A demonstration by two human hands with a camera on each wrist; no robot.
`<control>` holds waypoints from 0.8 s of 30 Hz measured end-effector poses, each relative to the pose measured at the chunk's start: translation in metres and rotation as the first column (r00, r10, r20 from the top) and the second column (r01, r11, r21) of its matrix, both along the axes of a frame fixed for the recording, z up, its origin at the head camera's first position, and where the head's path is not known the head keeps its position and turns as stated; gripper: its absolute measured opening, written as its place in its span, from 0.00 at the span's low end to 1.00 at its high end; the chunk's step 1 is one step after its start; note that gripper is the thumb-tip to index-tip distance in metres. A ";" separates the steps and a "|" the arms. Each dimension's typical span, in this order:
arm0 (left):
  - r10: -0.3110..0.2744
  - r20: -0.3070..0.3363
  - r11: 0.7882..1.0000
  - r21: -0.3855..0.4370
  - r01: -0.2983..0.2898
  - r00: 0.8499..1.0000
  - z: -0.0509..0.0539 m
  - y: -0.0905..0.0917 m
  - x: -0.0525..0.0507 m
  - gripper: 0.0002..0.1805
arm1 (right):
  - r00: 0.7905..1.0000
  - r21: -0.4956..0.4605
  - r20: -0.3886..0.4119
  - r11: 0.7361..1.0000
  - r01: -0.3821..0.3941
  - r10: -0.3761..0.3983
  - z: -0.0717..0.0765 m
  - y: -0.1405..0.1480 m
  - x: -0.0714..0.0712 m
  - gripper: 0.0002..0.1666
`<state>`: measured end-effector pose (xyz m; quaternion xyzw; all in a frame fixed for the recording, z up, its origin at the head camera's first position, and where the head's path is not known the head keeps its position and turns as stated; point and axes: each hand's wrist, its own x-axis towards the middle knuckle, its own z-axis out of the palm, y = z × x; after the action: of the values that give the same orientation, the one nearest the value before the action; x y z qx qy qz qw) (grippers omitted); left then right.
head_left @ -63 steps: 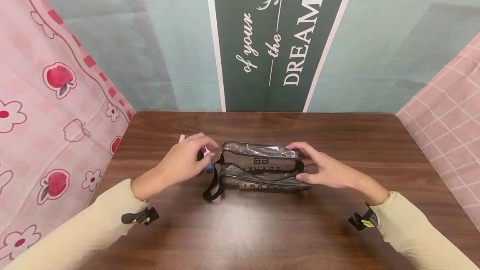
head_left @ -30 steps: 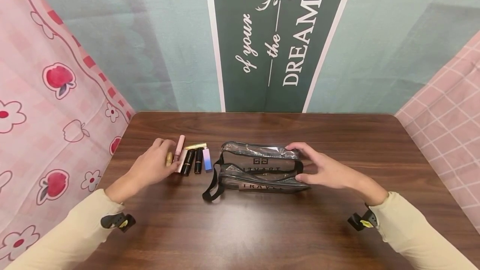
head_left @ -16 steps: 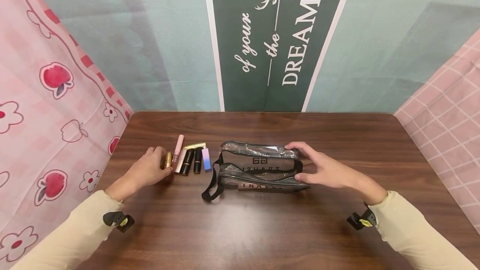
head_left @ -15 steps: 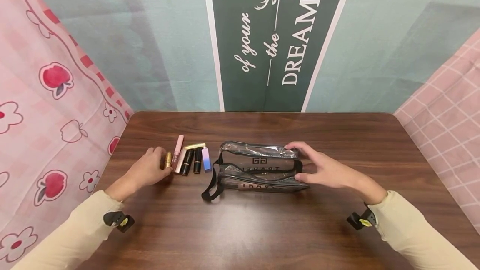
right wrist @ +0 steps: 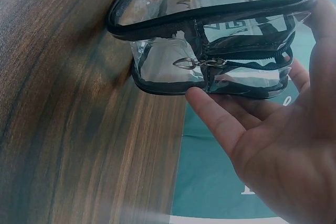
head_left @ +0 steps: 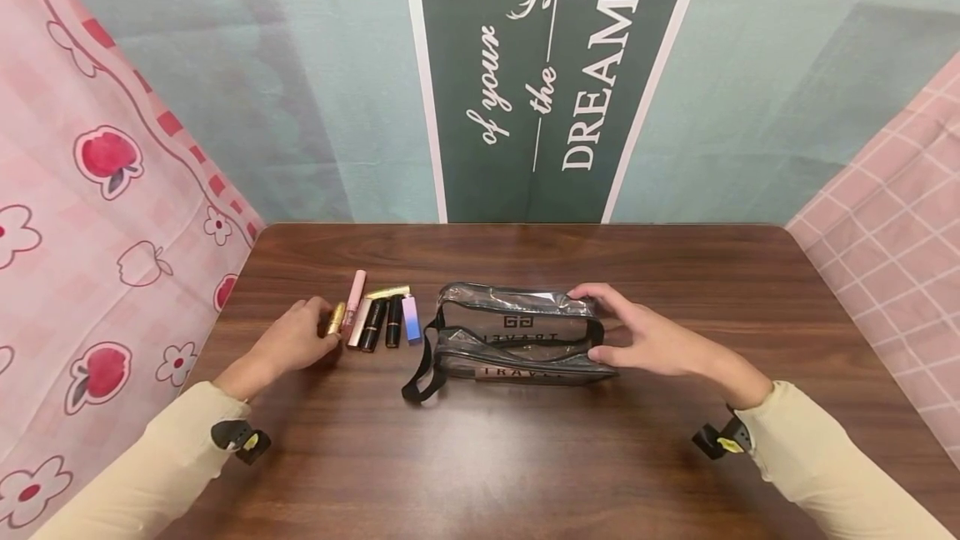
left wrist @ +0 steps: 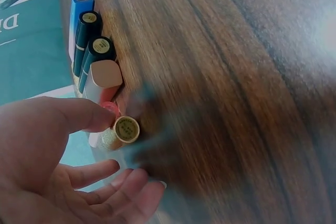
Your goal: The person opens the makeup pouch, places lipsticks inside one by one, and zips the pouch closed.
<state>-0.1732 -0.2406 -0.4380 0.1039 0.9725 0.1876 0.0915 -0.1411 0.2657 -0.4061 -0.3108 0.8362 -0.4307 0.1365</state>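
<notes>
Left hand, fingers loosely parted, beside the gold tube; right hand grips the adjacent end of the clear bag. Between the hands, other cosmetic tubes lie on the table.

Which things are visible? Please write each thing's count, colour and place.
Table: 1, brown, centre
Bag: 1, clear with black edges, on table
Gold tube: 1, gold, leftmost in row
Other tubes: 6, pink, beige, black (two), yellow, purple-blue, left of bag
Back cloth: 1, green shades, behind table
Side cloths: 2, pink, both sides
Wrist cameras: 2, black, on wrists
Sleeves: 2, cream, both sides
Left hand: 1, bare, at gold tube
Right hand: 1, bare, holding bag
</notes>
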 end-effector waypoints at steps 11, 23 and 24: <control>0.000 -0.037 1.000 0.022 0.000 0.999 -0.001 -0.007 -0.006 0.22 | 1.000 0.010 -0.015 1.000 0.002 -0.002 0.001 0.000 0.000 0.44; 0.013 -0.100 0.999 0.034 -0.010 0.995 -0.010 -0.023 -0.014 0.14 | 1.000 0.025 -0.028 1.000 0.003 -0.002 0.002 -0.001 0.000 0.43; 0.016 -0.103 0.999 0.036 -0.012 0.995 -0.010 -0.023 -0.014 0.14 | 1.000 0.026 -0.029 1.000 0.003 -0.002 0.003 -0.001 0.000 0.43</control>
<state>-0.1874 -0.2637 -0.4484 0.1083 0.9731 0.1997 0.0378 -0.1409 0.2646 -0.4036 -0.3141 0.8441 -0.4153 0.1278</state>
